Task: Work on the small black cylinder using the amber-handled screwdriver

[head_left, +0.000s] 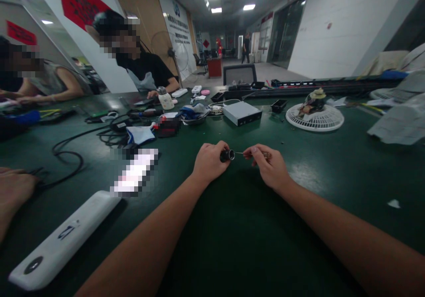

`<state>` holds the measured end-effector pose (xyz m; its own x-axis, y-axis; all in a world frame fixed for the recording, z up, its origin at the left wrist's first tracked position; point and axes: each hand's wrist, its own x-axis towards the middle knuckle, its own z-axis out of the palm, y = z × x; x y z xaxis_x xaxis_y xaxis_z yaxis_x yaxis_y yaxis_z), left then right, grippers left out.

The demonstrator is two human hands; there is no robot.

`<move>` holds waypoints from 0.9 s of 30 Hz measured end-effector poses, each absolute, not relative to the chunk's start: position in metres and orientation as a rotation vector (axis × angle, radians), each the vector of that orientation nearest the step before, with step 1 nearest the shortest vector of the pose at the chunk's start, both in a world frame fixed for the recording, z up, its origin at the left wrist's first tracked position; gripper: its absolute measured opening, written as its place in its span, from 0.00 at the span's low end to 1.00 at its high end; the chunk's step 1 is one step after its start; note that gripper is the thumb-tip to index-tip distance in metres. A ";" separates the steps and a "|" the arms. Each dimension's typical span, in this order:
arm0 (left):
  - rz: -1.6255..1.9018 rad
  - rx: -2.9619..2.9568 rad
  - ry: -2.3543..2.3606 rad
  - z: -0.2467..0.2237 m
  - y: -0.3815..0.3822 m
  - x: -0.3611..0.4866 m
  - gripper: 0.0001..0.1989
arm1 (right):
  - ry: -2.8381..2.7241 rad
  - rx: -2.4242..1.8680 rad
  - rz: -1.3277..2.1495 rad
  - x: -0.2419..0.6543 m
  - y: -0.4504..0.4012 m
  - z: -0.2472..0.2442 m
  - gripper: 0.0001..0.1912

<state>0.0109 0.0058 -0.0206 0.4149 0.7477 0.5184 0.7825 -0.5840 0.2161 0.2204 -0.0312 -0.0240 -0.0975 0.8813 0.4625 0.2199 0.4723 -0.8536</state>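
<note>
My left hand [210, 162] is closed around a short black cylindrical part [227, 156], whose ringed open end faces right. In my right hand [269, 166] is a thin screwdriver [239, 153] with an amber-looking handle that shows between the fingers. Its slim metal shaft points left at the mouth of the black part; whether the tip touches or enters it I cannot tell. Both hands are low over the dark green table [318, 168].
At left lie a long white device [66, 239], a lit phone [137, 171] and black cables [66, 151]. Further back are a grey drive box [242, 113], a white fan grille [314, 119] and a bottle [165, 98]. Another person's hand [16, 190] is at the left edge; others sit beyond.
</note>
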 end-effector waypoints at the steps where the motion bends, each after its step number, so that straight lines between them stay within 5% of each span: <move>1: -0.897 -2.591 -1.407 -0.020 0.006 0.011 0.10 | -1.610 -0.984 0.734 0.221 -0.031 -0.024 0.20; 27: -0.826 -2.598 -1.443 -0.017 0.003 0.011 0.10 | -1.555 -0.984 0.818 0.219 -0.031 -0.023 0.18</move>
<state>0.0110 0.0031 -0.0167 0.4193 0.7723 0.4772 0.8028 -0.5609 0.2023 0.2193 -0.0307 -0.0229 -0.0874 0.9059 0.4145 0.1718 0.4235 -0.8894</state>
